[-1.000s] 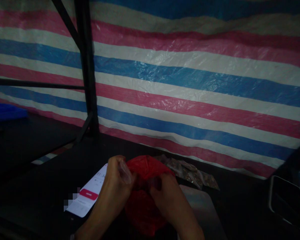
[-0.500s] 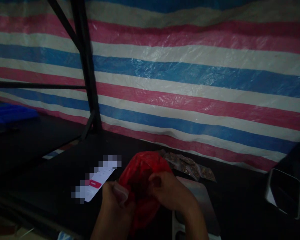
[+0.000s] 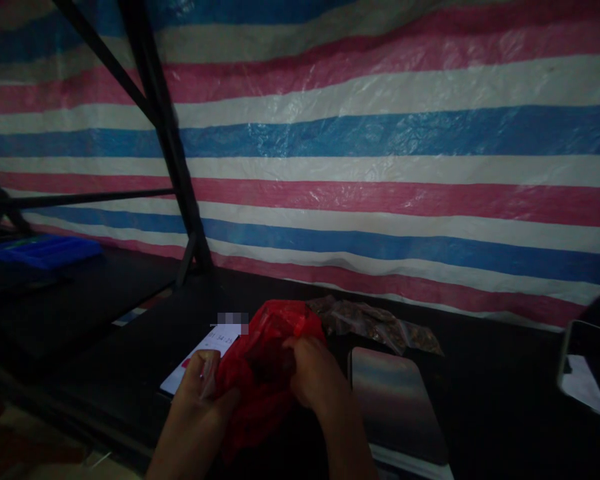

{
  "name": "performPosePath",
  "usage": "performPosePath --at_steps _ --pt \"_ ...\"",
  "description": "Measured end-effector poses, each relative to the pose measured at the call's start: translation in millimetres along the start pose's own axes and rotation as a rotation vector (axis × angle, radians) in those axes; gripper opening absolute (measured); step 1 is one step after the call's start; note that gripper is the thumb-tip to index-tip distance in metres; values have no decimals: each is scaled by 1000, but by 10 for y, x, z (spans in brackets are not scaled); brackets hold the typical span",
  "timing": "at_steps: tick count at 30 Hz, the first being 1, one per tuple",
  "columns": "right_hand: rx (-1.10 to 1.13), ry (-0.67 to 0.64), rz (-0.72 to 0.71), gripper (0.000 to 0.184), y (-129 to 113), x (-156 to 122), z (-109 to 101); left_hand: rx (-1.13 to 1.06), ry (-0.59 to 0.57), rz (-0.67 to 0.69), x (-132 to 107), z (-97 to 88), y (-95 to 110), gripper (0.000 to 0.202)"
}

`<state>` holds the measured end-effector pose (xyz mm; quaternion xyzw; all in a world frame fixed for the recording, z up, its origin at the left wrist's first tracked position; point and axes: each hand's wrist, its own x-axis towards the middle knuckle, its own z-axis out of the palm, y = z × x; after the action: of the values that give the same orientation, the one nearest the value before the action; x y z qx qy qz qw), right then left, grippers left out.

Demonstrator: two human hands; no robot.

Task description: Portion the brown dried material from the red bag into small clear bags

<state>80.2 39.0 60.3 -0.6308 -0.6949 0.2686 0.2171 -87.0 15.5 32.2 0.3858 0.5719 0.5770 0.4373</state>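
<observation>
Both my hands grip a crumpled red plastic bag (image 3: 265, 373) low in the middle of the view, over a dark tabletop (image 3: 480, 373). My left hand (image 3: 200, 393) pinches the bag's left edge, and a bit of clear plastic shows between its fingers. My right hand (image 3: 313, 373) has its fingers curled into the bag's opening. What is inside the bag is too dark to make out.
A lit phone screen (image 3: 200, 357) lies behind my left hand. Clear packets of brownish bits (image 3: 375, 323) lie behind the bag, a flat metal plate (image 3: 395, 407) to its right. A striped tarp (image 3: 380, 167) forms the back wall, with a black frame post (image 3: 170, 153), a blue tray (image 3: 45, 250), and a dark device (image 3: 587, 370).
The view has swung to the left and tilted. My hands have kept hold of the red bag, working at its opening, and the left hand now sits lower on its edge.
</observation>
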Motion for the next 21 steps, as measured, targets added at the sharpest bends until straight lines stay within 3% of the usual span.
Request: performPosePath --at_steps 5,7,10,14,21 --pt "-46 -8 -18 52 -16 40 114 17 -84 -54 77 -74 -10 30" --pt "-70 -11 -18 51 -28 45 141 47 -66 -76 99 -73 -16 36" --pt "-95 2 -32 57 -49 59 168 30 -13 -135 103 -29 9 38" --pt "-92 9 -81 68 -51 89 206 -68 -47 -201 94 20 68 34" --pt "-5 -5 -134 70 43 126 275 -114 -66 -180 226 22 64 35"
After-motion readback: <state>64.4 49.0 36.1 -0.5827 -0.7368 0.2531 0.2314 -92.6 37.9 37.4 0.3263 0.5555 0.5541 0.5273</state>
